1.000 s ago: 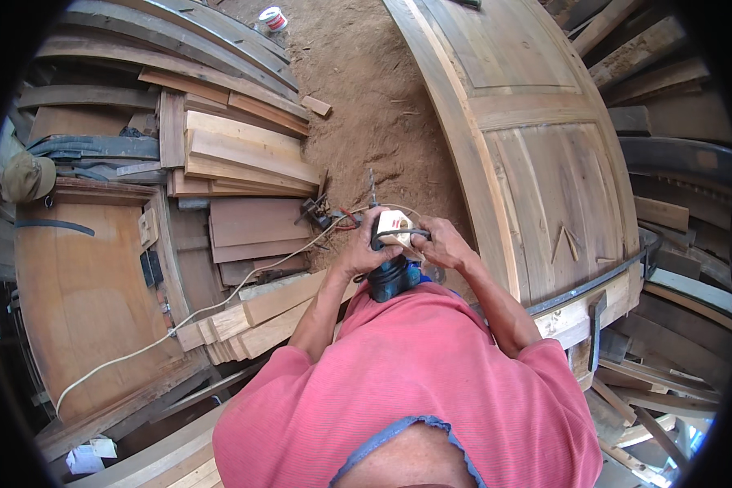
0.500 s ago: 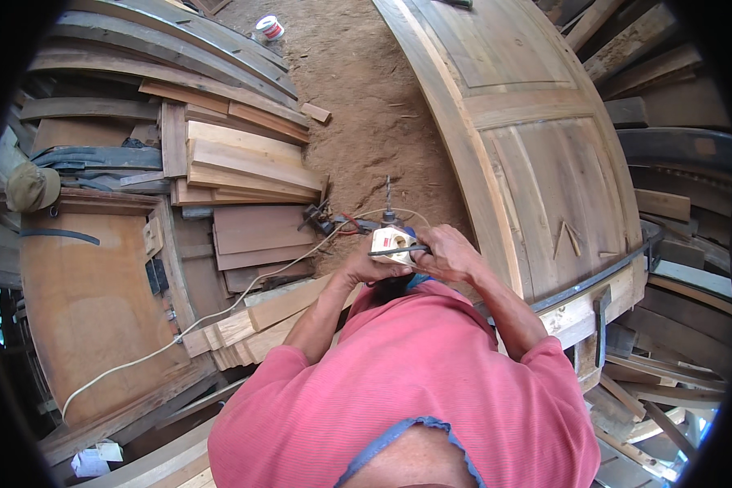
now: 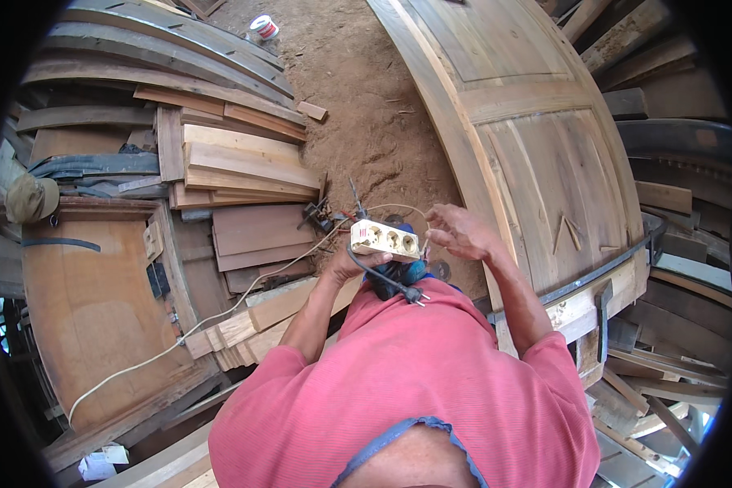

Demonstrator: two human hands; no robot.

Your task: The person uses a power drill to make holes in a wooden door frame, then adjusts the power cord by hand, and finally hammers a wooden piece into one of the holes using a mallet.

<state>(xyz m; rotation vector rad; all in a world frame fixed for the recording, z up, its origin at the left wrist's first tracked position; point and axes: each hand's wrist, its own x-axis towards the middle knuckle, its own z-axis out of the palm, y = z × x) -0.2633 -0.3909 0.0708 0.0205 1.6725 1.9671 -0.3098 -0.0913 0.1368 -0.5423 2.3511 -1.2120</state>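
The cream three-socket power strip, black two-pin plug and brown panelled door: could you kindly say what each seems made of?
Cream three-socket power strip: probably hard moulded plastic, smooth but smudged, given its crisp edges and recessed sockets.
Black two-pin plug: dull plastic or rubber, unclear which; its pale pins look metallic.
Brown panelled door: wood, visibly grained; its matt look suggests no varnish.

The light is soft and quite even; the long brown panelled wooden door [image 3: 529,102] looks curved, black rim surrounding.
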